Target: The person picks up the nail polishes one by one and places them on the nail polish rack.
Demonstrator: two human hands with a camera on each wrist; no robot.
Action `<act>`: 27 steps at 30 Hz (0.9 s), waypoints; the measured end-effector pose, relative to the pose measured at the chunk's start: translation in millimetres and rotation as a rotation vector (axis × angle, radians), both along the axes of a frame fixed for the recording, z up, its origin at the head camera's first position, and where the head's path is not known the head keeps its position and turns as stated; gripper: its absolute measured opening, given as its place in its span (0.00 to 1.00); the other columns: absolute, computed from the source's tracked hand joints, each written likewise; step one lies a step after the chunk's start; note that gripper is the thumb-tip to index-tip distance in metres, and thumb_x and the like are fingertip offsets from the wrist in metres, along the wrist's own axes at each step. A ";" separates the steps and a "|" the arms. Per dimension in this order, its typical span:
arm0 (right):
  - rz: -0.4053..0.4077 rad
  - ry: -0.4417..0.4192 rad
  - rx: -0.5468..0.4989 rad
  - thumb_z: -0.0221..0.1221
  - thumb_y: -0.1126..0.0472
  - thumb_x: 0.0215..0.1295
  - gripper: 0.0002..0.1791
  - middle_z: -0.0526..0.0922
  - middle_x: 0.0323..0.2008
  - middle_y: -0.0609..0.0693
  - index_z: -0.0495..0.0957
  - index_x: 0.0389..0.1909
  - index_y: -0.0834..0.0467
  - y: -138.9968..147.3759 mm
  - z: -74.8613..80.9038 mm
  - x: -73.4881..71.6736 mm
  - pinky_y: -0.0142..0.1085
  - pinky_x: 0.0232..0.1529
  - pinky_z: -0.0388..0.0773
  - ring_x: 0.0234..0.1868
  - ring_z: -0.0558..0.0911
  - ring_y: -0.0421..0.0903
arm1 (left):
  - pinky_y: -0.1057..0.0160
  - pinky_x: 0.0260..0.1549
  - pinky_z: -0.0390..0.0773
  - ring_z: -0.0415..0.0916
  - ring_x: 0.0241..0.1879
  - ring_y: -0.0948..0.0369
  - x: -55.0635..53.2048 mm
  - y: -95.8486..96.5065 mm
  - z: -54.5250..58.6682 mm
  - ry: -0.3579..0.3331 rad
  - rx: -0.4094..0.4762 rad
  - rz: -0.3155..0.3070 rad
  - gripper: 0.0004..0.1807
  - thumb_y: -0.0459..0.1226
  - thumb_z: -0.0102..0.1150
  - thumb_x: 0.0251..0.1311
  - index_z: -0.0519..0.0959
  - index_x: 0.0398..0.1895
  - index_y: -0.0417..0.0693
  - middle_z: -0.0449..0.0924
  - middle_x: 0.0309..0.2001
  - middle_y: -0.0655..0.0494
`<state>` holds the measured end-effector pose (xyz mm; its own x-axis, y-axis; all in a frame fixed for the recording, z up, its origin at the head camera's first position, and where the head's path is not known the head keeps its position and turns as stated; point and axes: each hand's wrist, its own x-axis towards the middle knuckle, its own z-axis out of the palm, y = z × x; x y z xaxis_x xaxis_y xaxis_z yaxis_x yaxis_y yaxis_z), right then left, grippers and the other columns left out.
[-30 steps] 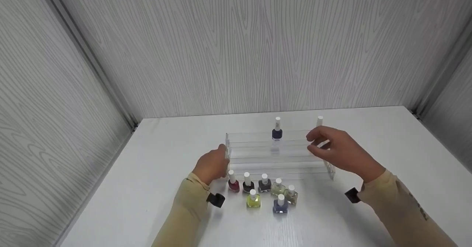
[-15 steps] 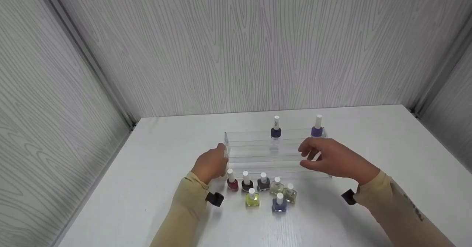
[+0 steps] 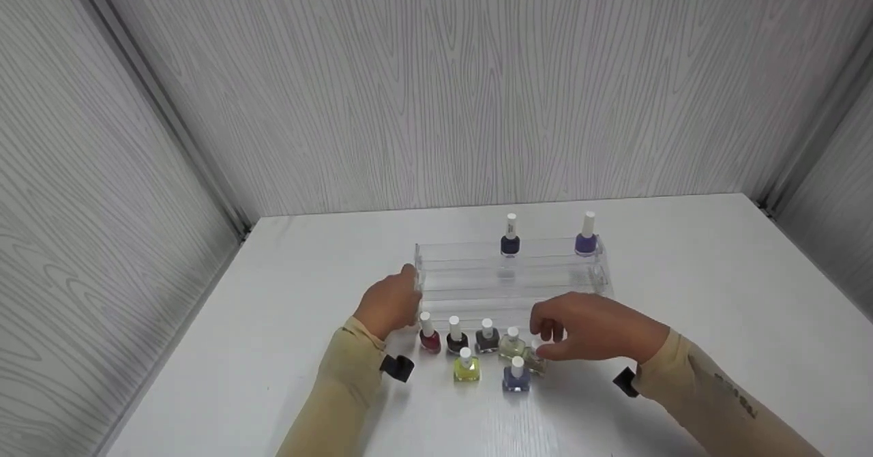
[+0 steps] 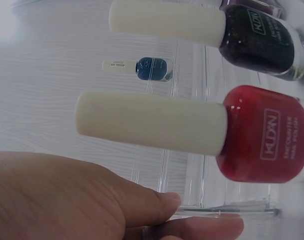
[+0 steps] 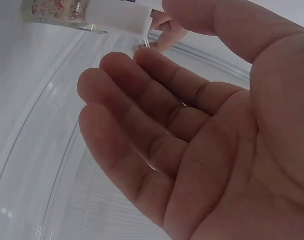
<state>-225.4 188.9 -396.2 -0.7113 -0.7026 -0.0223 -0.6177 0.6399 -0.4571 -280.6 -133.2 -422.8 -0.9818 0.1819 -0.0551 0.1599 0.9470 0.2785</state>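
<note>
Right hand: The right hand [image 3: 597, 327] holds nothing; its thumb and slightly bent fingers stand apart, and the palm is bare.
Nearest bottle: The small glass bottle with greenish-brown tint and white cap [image 3: 535, 366] stands on the white desk [image 3: 682, 266], to the left of this hand's middle and a little nearer, partly hidden by the thumb.
Bottle axis: It is upright, so the cap points up to the thumb; the right hand is clearly the nearer one.
Neighbours: The pale yellowish glass bottle [image 3: 512, 348] is just beside it, far and left; the blue-grey glass bottle [image 3: 516, 379] is near and left.
Left hand: The left hand [image 3: 390, 301] pinches the left end of the clear plastic stepped rack [image 3: 464, 295], whose long axis runs left to right.
Right wrist view: Orange flecks show in a bottle, probably the same one; a small gap appears between thumb and cap.
Left wrist view: Only here the label "KUDAN" is readable on the red glass bottle [image 4: 262, 135].
</note>
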 end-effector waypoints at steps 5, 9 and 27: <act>0.024 0.006 0.027 0.69 0.56 0.62 0.06 0.79 0.30 0.34 0.81 0.35 0.47 -6.0 -5.9 1.9 0.35 0.36 0.76 0.33 0.77 0.34 | 0.54 0.32 0.80 0.79 0.31 0.53 -0.1 2.1 1.2 -0.003 -0.016 -0.002 0.23 0.36 0.59 0.72 0.70 0.64 0.33 0.86 0.41 0.40; 0.021 0.029 0.041 0.69 0.58 0.62 0.07 0.78 0.29 0.34 0.79 0.32 0.46 -7.8 -7.7 1.6 0.34 0.35 0.74 0.32 0.75 0.34 | 0.54 0.31 0.79 0.78 0.31 0.53 -0.3 2.3 1.9 -0.004 -0.019 -0.004 0.22 0.35 0.59 0.72 0.70 0.63 0.33 0.85 0.40 0.40; 0.039 0.174 0.024 0.67 0.66 0.62 0.09 0.74 0.26 0.37 0.78 0.29 0.50 -2.0 -12.0 -5.1 0.33 0.31 0.72 0.29 0.71 0.34 | 0.59 0.23 0.72 0.75 0.26 0.56 1.6 1.7 2.8 -0.004 -0.013 -0.013 0.21 0.33 0.60 0.70 0.70 0.62 0.32 0.86 0.37 0.41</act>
